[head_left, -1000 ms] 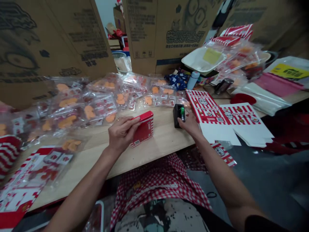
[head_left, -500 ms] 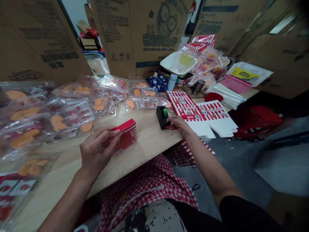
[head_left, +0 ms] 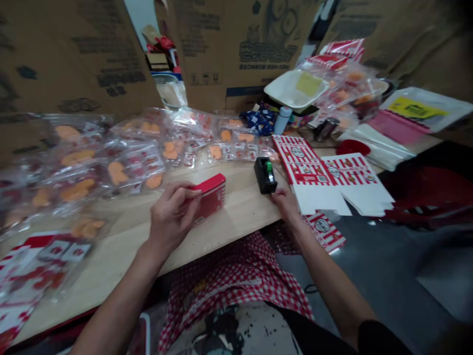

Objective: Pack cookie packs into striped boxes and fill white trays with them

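My left hand [head_left: 173, 212] grips a small red box [head_left: 210, 198] by its near end, holding it on edge at the table. The box has a plain red narrow side on top and a striped edge. To its right stands a black tape dispenser [head_left: 264, 178] with a green-cored roll. My right hand [head_left: 286, 204] is just in front of the dispenser's near end, thumb and fingertips pinched together. Whatever is between those fingertips is too small to make out. Flat red-and-white striped cartons [head_left: 310, 165] lie beyond the right hand.
Clear bags of orange pieces and small packets [head_left: 136, 162] line the back of the wooden table [head_left: 121, 229]. Behind the dispenser are a white basket [head_left: 291, 91], a light blue bottle [head_left: 283, 120] and a red dish [head_left: 353, 147]. Large cardboard boxes [head_left: 207, 44] stand at the back.
The camera view has turned left, so things appear further right. My right hand has drawn slightly back from the dispenser's front towards me. My left hand keeps hold of the red box.
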A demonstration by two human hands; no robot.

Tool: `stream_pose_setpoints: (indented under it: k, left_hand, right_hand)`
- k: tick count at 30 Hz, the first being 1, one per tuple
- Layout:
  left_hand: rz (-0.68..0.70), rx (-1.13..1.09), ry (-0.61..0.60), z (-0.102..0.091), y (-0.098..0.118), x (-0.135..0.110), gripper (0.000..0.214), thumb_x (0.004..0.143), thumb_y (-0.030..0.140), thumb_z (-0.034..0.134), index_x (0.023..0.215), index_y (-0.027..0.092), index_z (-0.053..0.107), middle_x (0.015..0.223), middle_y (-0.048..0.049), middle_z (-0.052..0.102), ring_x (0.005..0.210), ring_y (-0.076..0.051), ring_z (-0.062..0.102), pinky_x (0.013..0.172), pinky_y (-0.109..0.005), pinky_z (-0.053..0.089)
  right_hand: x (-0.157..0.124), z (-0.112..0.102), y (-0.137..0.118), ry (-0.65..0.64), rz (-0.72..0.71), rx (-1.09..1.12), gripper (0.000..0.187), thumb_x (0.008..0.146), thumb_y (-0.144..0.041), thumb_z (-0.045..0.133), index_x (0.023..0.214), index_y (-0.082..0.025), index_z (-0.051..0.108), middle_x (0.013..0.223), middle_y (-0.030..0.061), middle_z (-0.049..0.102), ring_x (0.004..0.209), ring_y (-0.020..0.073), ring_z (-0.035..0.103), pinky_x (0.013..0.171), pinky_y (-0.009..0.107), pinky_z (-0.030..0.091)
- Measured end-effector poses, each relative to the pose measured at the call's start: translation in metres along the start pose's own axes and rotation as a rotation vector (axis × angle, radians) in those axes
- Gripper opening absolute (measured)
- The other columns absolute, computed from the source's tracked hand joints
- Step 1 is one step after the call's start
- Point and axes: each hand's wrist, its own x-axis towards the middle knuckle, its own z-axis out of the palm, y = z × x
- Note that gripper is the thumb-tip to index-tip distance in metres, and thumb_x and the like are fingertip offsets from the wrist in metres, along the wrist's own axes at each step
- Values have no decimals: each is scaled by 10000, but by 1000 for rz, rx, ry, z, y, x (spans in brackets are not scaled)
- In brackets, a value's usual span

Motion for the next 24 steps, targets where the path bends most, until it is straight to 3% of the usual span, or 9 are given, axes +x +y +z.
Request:
stream_pose_setpoints:
  k: [3, 7, 9, 11, 13, 15, 19, 24]
  left_hand:
    - [15, -33, 2, -1, -1, 0, 55, 933, 148, 617, 904, 195, 614, 985, -52, 670, 894, -162, 670, 791, -286, 547]
    - [2, -26, -27, -2, -2, -2, 87, 955, 143, 554, 1013, 203, 577, 976, -57, 640, 921, -183, 646, 807, -321, 544]
    - [-50, -37, -14, -1, -2, -5, 159, 952, 170, 565, 1100, 211, 525, 992, -53, 623, 912, -182, 643, 808, -327, 550]
    - [-112, -81, 9, 1, -3, -8, 246, 944, 200, 591, 1153, 217, 461, 1016, -52, 606, 912, -179, 650, 799, -319, 559]
    - [-148, -130, 12, 2, -3, -11, 289, 942, 220, 607, 1166, 223, 423, 1023, -50, 599, 912, -175, 659, 787, -309, 564]
    - [-159, -134, 7, 3, -3, -13, 300, 943, 230, 613, 1169, 226, 415, 1025, -49, 597, 908, -174, 660, 781, -307, 564]
    - [-87, -58, -4, -1, -2, -10, 256, 954, 216, 594, 1169, 223, 453, 1019, -50, 607, 902, -180, 643, 778, -317, 551]
    - [41, -42, -62, -6, -1, -5, 151, 972, 144, 523, 1110, 204, 547, 971, -60, 628, 908, -192, 607, 806, -342, 530]
  right_hand:
    - [-23, 4, -36, -29, -53, 76, 135, 748, -329, 625, 737, -216, 553, 618, -14, 611, 570, 145, 578, 538, 259, 478]
    - [-62, 28, -108, -378, -197, 320, 143, 836, -312, 629, 892, -182, 646, 590, -41, 597, 497, 99, 520, 487, 225, 431]
    - [-75, 46, -138, -515, -207, 423, 252, 854, -306, 622, 1054, -169, 690, 569, -59, 580, 474, 88, 493, 473, 218, 422]
    - [-80, 62, -156, -610, -189, 485, 500, 858, -304, 619, 1337, -160, 614, 552, -81, 577, 451, 86, 482, 468, 219, 430]
    - [-80, 77, -164, -647, -149, 514, 724, 848, -308, 626, 1527, -139, 443, 541, -92, 584, 436, 91, 490, 465, 223, 445]
    - [-77, 87, -164, -623, -92, 521, 821, 835, -315, 632, 1579, -104, 356, 533, -89, 596, 421, 96, 504, 450, 223, 450]
    - [-74, 97, -161, -554, -26, 456, 810, 833, -311, 617, 1560, -41, 380, 506, -69, 606, 384, 97, 506, 424, 218, 439]
    - [-78, 100, -160, -542, 16, 515, 793, 843, -336, 626, 1548, -51, 401, 495, -65, 605, 387, 124, 539, 415, 236, 456]
